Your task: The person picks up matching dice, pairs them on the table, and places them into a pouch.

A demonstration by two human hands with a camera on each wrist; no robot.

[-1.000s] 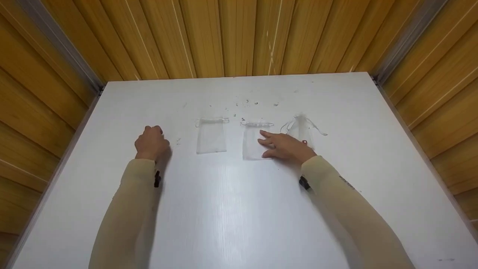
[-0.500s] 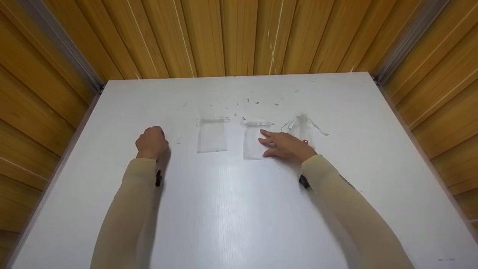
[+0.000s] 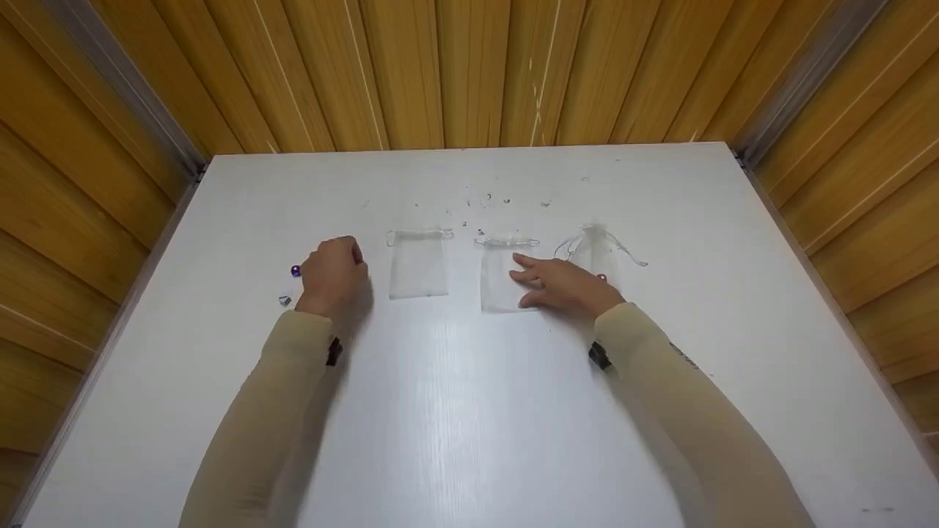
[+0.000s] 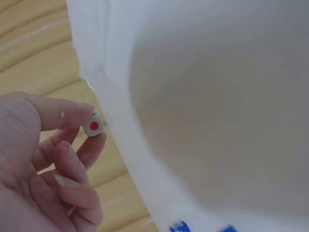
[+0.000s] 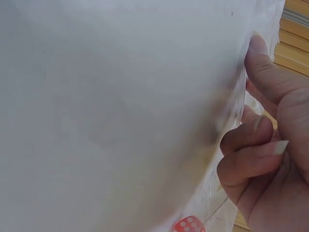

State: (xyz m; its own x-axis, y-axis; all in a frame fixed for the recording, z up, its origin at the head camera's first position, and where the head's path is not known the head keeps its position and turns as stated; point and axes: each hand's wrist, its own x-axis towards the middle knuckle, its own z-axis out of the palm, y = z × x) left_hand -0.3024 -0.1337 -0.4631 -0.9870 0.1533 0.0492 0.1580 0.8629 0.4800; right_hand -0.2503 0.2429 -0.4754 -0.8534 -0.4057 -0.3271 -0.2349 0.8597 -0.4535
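Note:
My left hand point(image 3: 334, 275) is above the table, just left of the leftmost sheer white drawstring pouch point(image 3: 418, 265). Between thumb and a finger it pinches a white die point(image 4: 94, 125), whose red dot faces the camera in the left wrist view. My right hand point(image 3: 565, 284) rests over the middle pouch point(image 3: 499, 282), thumb and fingertips spread on its right part. Its other fingers curl loosely in the right wrist view. A third pouch point(image 3: 596, 249), its neck gathered and strings loose, is partly covered by that hand. Beside it shows a red die point(image 5: 189, 224).
A shiny purple bead-like piece point(image 3: 296, 270) and a small bluish-clear piece point(image 3: 285, 301) lie left of my left hand. Several small dark marks point(image 3: 506, 200) dot the white table point(image 3: 440, 411) behind the pouches. A wood-panelled wall point(image 3: 469, 73) borders the back edge.
My left hand has moved right toward the leftmost pouch, uncovering the purple and bluish pieces. The right hand stays on the middle pouch.

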